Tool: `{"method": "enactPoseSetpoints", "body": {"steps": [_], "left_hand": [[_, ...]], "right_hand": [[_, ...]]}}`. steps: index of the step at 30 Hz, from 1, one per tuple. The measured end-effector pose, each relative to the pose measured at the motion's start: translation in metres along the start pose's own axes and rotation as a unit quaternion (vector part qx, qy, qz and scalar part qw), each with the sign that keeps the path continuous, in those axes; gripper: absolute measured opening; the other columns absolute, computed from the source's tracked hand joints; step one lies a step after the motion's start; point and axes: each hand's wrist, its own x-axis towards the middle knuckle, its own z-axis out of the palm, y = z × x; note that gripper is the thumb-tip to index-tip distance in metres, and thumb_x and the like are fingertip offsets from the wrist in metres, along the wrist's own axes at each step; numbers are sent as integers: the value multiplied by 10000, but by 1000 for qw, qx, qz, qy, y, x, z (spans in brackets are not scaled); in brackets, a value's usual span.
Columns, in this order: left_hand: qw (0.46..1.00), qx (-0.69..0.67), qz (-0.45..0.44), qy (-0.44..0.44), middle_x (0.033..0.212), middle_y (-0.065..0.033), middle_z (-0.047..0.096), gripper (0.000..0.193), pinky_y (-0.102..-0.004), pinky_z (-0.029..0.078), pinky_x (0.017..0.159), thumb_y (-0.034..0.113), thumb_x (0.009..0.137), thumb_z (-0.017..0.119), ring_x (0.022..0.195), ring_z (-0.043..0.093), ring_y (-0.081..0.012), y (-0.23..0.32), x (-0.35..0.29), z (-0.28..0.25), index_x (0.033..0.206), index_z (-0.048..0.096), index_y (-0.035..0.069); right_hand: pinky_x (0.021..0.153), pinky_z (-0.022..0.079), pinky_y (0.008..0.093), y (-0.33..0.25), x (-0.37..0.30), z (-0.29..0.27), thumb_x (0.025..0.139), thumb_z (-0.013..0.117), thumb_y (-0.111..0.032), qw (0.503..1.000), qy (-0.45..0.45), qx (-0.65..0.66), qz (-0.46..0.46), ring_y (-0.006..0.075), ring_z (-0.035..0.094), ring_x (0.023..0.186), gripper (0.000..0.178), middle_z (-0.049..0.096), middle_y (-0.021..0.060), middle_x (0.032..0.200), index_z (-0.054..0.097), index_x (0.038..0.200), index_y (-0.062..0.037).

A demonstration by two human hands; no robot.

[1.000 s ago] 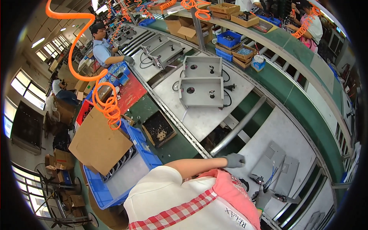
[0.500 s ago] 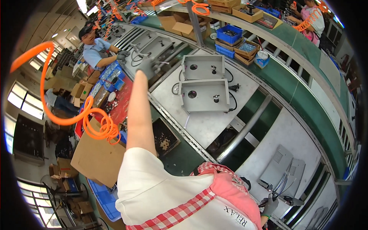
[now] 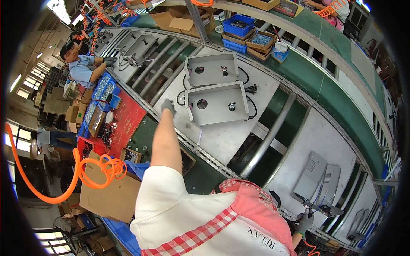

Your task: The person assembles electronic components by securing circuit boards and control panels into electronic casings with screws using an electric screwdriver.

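Grey-gloved left hand, loosely open, seemingly empty, hovers just left of the nearer, crosswise metal housing; right hand curled by wires, hold unclear.

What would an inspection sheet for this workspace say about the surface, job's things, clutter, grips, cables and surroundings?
Surface: pale boards on a roller conveyor.
Job's things: two grey panels side by side; two open grey housings on another board, to their left.
Clutter: small loose parts on a red mat.
Grips: left grip, gloved, beside the housings, contact unclear; right grip, gloved, at the wires, hold too small to tell.
Cables: wires by the panels; black cords beside the housings; coiled orange hose at left.
Surroundings: co-worker in blue beside the conveyor.
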Motion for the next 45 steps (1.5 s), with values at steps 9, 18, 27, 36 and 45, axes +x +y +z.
{"method": "enactPoseSetpoints", "body": {"steps": [9,18,27,36,45], "left_hand": [[986,-123,19,-109,1022,-102,601,602,-388,445,695,611,909,243,731,516,-223,-107,-17,60,1096,594,160],[1000,14,-17,-20,902,-57,618,513,-393,460,691,566,923,324,786,566,-216,-102,-12,41,1081,623,180],[999,-10,-40,-25,819,-45,623,359,-380,415,466,485,903,465,618,546,-184,-110,-40,48,940,568,144],[993,-86,-22,-83,830,-80,604,404,-276,338,368,427,961,345,476,447,-161,-110,-67,29,1122,468,78],[992,-102,-29,-71,946,-106,623,306,-257,302,360,387,954,406,428,349,-133,-99,-80,28,968,459,86]], "right_hand": [[405,404,247,10,4,-11,892,601,-274,1000,-12,1,4,123,529,438,264,564,47,565,586,963,-19],[406,405,245,5,-2,-2,899,587,-281,1000,2,17,14,113,519,438,294,548,33,557,589,1051,-30],[403,415,247,1,-10,-1,908,574,-277,1000,7,13,5,123,524,439,304,547,41,559,569,1078,-25],[401,416,247,4,-7,-1,912,569,-280,1000,8,17,-2,126,531,442,305,550,44,563,561,1071,-20],[373,405,252,12,1,-1,904,586,-327,999,2,36,-11,129,502,410,358,521,37,548,546,1113,-39]]}}
